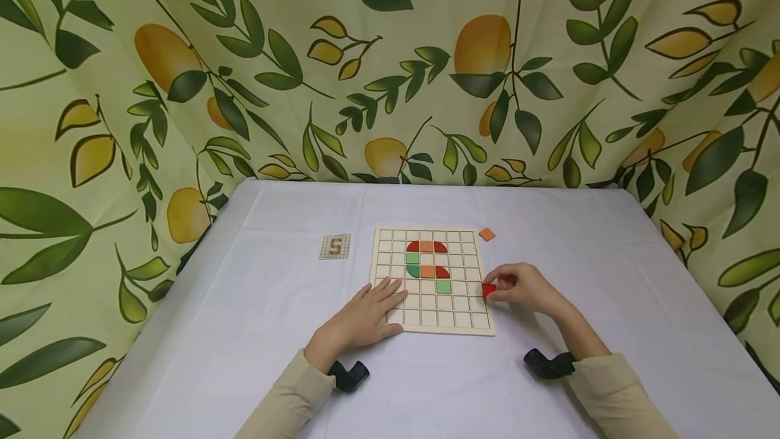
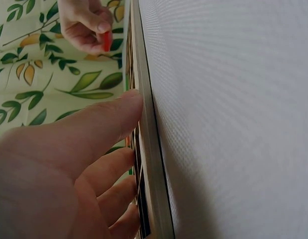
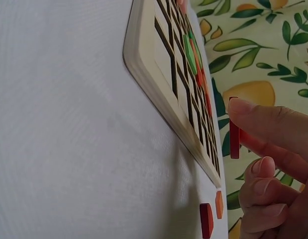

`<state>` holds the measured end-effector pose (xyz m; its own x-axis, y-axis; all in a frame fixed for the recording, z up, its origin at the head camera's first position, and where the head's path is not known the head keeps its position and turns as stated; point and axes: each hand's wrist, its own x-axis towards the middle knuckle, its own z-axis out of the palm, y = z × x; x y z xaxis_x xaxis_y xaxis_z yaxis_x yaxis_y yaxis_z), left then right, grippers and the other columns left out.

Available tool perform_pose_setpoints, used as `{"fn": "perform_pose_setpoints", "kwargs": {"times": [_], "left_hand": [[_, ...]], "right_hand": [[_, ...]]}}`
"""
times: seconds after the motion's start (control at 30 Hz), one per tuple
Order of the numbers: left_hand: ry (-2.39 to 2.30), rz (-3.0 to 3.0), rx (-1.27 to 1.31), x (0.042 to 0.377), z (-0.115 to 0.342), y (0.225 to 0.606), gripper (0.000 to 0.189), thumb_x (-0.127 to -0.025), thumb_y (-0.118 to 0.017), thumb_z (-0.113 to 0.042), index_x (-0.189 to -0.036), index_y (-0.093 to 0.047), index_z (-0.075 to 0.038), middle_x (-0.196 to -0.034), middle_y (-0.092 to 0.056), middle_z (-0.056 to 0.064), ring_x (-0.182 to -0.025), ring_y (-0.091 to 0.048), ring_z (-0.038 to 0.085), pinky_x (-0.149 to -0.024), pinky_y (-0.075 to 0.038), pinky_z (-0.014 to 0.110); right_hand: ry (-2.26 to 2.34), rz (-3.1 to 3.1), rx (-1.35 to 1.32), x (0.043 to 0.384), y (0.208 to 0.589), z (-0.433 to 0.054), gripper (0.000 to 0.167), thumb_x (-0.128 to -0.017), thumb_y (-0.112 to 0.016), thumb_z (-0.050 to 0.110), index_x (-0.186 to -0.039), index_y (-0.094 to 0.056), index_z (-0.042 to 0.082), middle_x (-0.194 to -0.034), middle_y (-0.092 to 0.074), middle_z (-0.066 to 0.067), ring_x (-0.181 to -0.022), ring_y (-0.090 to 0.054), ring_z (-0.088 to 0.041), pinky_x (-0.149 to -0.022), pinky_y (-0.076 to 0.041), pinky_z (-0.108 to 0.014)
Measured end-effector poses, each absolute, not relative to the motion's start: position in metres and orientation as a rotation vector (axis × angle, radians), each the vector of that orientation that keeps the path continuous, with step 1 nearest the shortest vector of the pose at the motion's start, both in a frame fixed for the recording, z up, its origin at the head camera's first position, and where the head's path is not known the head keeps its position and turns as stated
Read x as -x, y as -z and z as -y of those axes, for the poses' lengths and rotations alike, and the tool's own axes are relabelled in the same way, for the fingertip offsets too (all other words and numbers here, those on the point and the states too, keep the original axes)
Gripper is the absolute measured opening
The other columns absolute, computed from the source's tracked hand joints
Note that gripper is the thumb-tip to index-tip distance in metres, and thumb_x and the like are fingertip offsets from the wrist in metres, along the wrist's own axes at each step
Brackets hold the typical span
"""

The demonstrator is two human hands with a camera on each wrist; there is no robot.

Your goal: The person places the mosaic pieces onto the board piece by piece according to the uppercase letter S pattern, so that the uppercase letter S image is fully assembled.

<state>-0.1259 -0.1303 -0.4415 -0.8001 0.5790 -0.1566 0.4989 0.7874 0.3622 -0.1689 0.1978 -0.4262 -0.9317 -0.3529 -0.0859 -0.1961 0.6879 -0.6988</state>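
My right hand (image 1: 521,288) pinches a red tile (image 3: 234,128) between thumb and finger, just over the right edge of a wooden grid board (image 1: 402,320). My left hand (image 1: 368,314) lies with fingers spread on the board's lower left corner, thumb along its near edge. Red, orange and green tiles sit in the board's cells, forming a curved shape; the lowest is a light green square tile (image 1: 443,286). Under the right hand, a second red tile (image 3: 206,220) lies on the table, hidden in the head view. Beyond it is an orange tile (image 1: 487,234).
A small pattern card (image 1: 334,246) showing an S shape on a grid lies left of the board. White cloth covers the table (image 1: 256,303). A leaf-patterned curtain (image 1: 414,87) hangs behind and at both sides. Black curved pieces (image 1: 548,364) stick out by both wrists.
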Motion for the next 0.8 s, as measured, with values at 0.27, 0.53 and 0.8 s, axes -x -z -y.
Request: {"fn": "perform_pose_setpoints", "kwargs": {"times": [0.27,0.53,0.8], "left_hand": [[-0.457,-2.716,-0.836,0.126,0.130,0.440,0.062,-0.095,-0.056,-0.039,-0.149,-0.037,-0.015,-0.161,-0.029,0.006,-0.152,-0.021,0.028,-0.122,-0.023,0.053],[-0.451,-2.717,-0.838,0.126,0.129,0.439,0.062,-0.095,-0.056,-0.039,-0.149,-0.037,-0.015,-0.161,-0.029,0.006,-0.152,-0.021,0.028,-0.122,-0.023,0.053],[-0.450,-2.716,-0.840,0.125,0.130,0.438,0.062,-0.095,-0.056,-0.038,-0.149,-0.037,-0.015,-0.161,-0.029,0.007,-0.152,-0.022,0.028,-0.121,-0.024,0.054]], "right_hand": [[1.092,-2.668,0.490,0.168,0.427,-0.194,0.024,-0.075,-0.080,0.012,-0.094,-0.071,0.001,-0.068,-0.044,0.002,-0.065,-0.040,-0.007,-0.054,-0.031,-0.019],[1.101,-2.657,0.504,0.167,0.427,-0.187,0.025,-0.074,-0.081,0.014,-0.094,-0.071,0.002,-0.068,-0.044,0.002,-0.065,-0.040,-0.007,-0.055,-0.031,-0.019],[1.097,-2.628,0.487,0.166,0.429,-0.179,0.027,-0.074,-0.082,0.015,-0.095,-0.071,0.002,-0.068,-0.045,0.002,-0.065,-0.041,-0.008,-0.055,-0.032,-0.018]]}}
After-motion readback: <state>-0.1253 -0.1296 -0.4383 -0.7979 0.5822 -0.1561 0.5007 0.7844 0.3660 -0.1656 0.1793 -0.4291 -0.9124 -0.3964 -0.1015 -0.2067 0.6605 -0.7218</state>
